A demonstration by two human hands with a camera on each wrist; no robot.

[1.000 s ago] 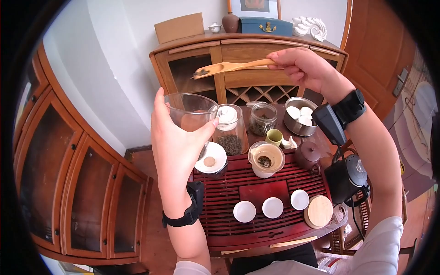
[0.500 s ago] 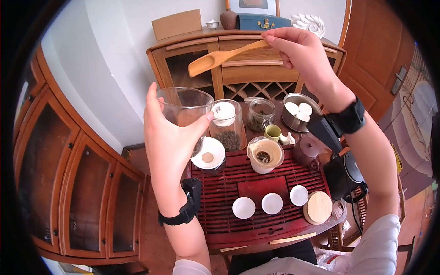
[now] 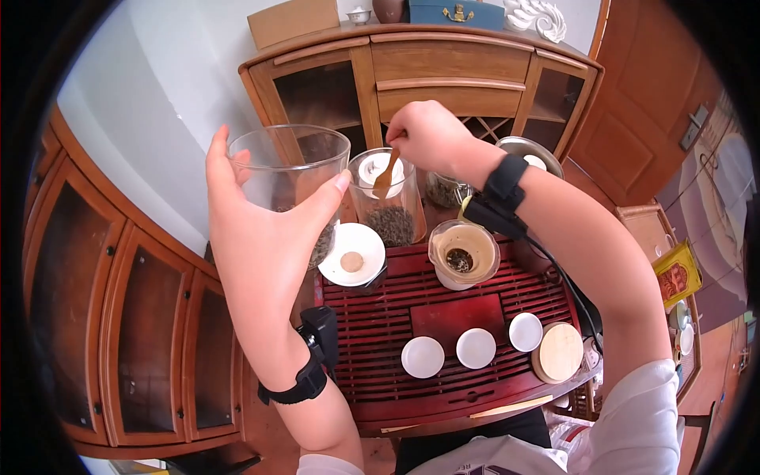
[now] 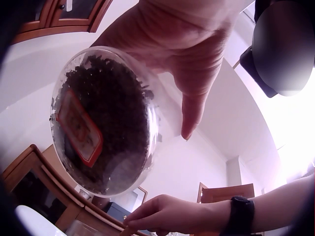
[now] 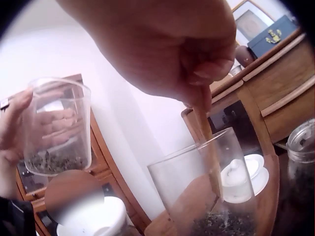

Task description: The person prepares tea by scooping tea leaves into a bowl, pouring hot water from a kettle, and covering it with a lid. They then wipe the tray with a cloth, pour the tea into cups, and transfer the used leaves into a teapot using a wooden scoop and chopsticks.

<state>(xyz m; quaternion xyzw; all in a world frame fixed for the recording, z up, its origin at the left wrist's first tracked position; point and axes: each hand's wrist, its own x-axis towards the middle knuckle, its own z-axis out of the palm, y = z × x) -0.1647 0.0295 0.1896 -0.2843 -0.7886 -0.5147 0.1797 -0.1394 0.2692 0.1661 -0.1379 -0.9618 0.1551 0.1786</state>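
Observation:
My left hand grips a clear glass jar with dark dried leaves low inside it; the left wrist view shows the jar's base with a red-edged label. Between thumb and fingers my right hand pinches the handle of a wooden scoop. In the right wrist view the scoop points down inside a second glass jar, its lower end close to the dark leaves. That jar stands behind a white bowl-like dish. Whether the scoop touches the leaves I cannot tell.
On the slatted red tray stand a filter cup, three white cups and a round wooden lid. Another leaf jar and a metal bowl are behind. A wooden cabinet stands at the back.
My right hand has come down and to the left, bringing the scoop from the air into the second jar. The leaves seen on the scoop earlier are gone. My left hand has shifted slightly left with its jar.

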